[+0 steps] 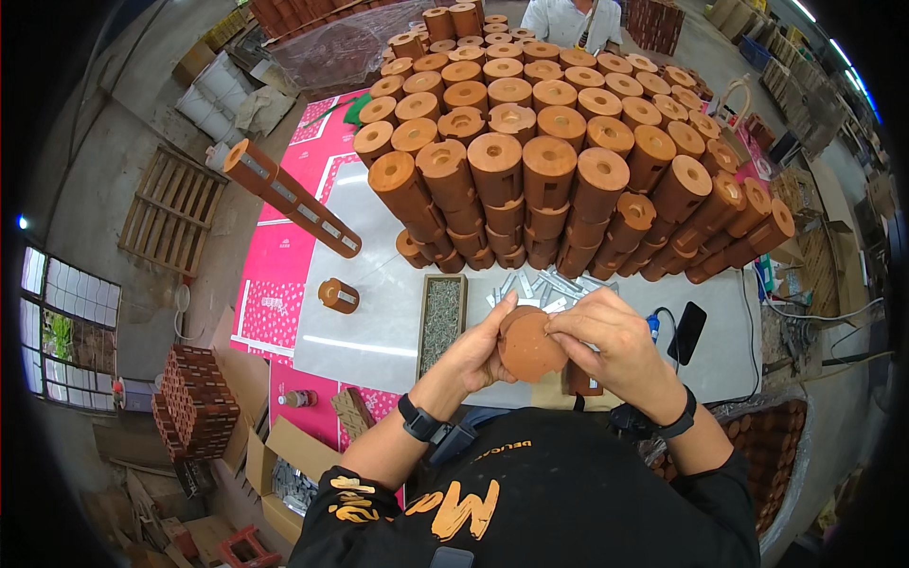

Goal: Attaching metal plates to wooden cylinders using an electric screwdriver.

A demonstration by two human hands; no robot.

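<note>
A reddish-brown wooden cylinder (532,348) rests in my left hand (476,352), its flat round face turned up toward me. The left fingers and thumb wrap around its side. My right hand (614,339) pinches thumb and forefinger together at the right edge of that face; whatever sits between the fingertips is too small to make out. Just below the right hand, part of another brown wooden piece (581,382) shows near my body. Left of my hands stands a narrow wooden tray (423,327) full of small screws. Flat silver metal strips (561,286) lie scattered beyond my hands.
Stacked wooden cylinders (497,170) cover the table's far side. A long joined column (294,201) and a single cylinder (338,295) stand at left. A phone (691,331) and cable lie at right. An open carton (303,450) sits lower left. Another person (568,24) is behind the stack.
</note>
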